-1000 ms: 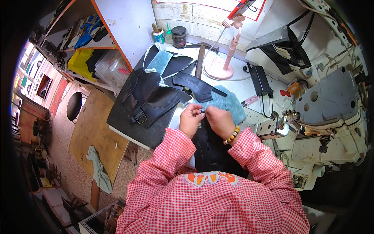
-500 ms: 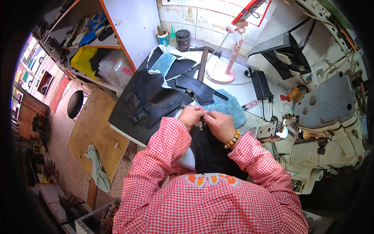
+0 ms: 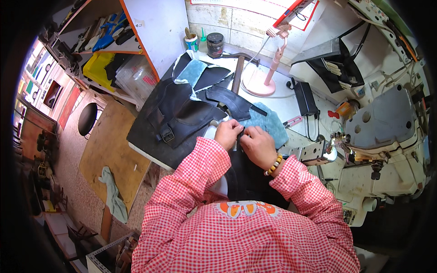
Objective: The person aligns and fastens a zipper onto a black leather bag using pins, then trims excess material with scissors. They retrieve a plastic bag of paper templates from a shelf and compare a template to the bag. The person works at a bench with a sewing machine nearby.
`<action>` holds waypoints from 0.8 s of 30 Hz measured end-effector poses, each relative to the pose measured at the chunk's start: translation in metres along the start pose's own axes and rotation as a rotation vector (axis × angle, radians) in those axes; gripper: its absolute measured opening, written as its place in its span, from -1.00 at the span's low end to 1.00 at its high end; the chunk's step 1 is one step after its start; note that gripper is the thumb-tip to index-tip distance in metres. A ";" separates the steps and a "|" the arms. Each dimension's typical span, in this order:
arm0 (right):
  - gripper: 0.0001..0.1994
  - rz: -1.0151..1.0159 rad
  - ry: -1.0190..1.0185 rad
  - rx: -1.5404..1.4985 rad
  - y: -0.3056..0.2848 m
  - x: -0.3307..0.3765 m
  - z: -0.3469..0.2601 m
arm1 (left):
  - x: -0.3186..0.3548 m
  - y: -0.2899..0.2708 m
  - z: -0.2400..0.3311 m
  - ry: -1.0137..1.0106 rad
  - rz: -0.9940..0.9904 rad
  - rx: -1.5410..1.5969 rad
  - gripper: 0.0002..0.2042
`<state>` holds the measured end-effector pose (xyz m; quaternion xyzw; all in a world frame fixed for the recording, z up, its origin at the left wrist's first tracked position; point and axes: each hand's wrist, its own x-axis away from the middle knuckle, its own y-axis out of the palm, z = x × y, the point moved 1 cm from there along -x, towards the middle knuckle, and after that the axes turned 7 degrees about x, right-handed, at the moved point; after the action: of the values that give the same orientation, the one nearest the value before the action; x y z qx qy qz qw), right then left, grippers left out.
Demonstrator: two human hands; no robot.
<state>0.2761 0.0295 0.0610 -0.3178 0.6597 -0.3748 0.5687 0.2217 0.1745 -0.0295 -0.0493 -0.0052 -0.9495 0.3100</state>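
Note:
Close together over the front of the worktable, my left hand (image 3: 227,135) and my right hand (image 3: 259,146) pinch at a narrow dark edge, apparently of the black leather piece (image 3: 234,175) hanging toward my lap. The fingertips hide exactly what they grip. A beaded bracelet (image 3: 273,164) circles my right wrist. Just beyond the hands lie a curved black leather piece (image 3: 231,101) and light blue fleece (image 3: 268,122). To their left, a black leather piece with a buckle (image 3: 166,134) rests beside a fleece-lined piece (image 3: 191,74).
A hammer (image 3: 238,75) lies behind the leather. Farther back stand a dark jar (image 3: 215,44), a brush pot (image 3: 191,43) and a pink stand (image 3: 264,86). A sewing machine (image 3: 380,120) occupies the right; a pink-handled cutter (image 3: 292,121) lies nearer. At left is a wooden board (image 3: 111,150).
My hands have drawn slightly apart, and a dark strip now shows between the fingertips. Both still pinch. The pieces on the table keep their places while the view shifts a little.

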 end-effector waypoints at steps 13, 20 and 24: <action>-0.94 -0.282 -0.128 -0.055 -0.009 -0.011 0.000 | -0.006 -0.003 0.010 0.115 -0.014 -0.341 -0.78; -0.96 -0.435 -0.133 -0.094 -0.031 0.023 -0.028 | 0.004 0.004 0.033 0.045 -0.006 -0.541 -0.76; -0.92 -0.434 -0.051 -0.323 -0.035 0.034 -0.038 | 0.002 0.004 0.035 0.086 0.052 -0.509 -0.75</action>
<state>0.2329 -0.0126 0.0762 -0.5474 0.6129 -0.3698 0.4335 0.2250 0.1716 0.0057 -0.0856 0.2483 -0.9131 0.3118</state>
